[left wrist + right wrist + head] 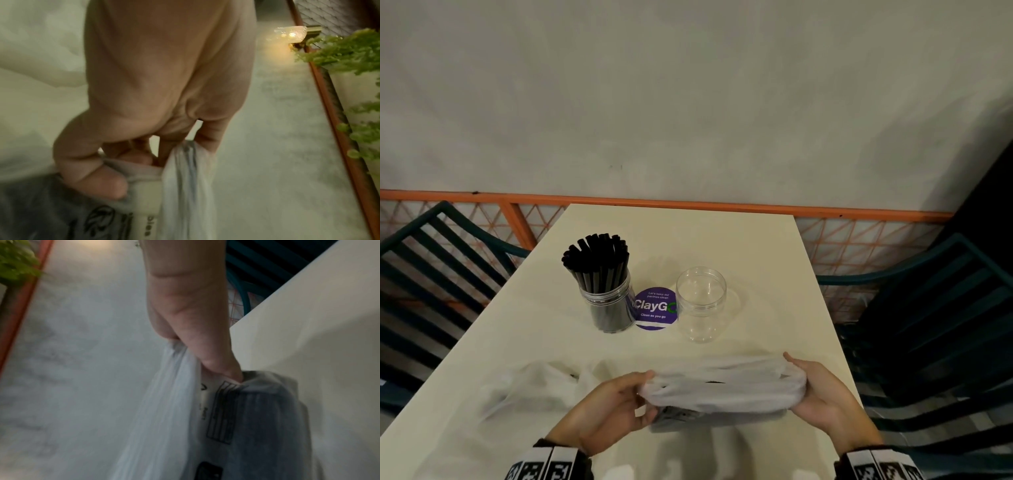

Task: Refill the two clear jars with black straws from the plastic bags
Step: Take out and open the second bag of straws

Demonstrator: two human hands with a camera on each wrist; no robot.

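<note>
A clear jar (610, 305) packed with black straws (596, 260) stands at the table's middle left. An empty clear jar (701, 303) stands to its right. Near the front edge a white plastic bag (722, 385) with a dark bundle inside is held just above the table. My left hand (616, 404) grips its left end; the thumb and curled fingers (96, 178) pinch the plastic. My right hand (815, 390) grips the right end, fingers (205, 353) curled into the bag (168, 410). The bag's printed wrap (61, 216) shows in the left wrist view.
A second, flattened plastic bag (530, 383) lies on the white table (774, 260) at front left. A purple round sticker (655, 308) sits between the jars. Dark green slatted chairs (424, 267) flank the table, one on the right (935, 325). An orange rail (688, 205) runs behind.
</note>
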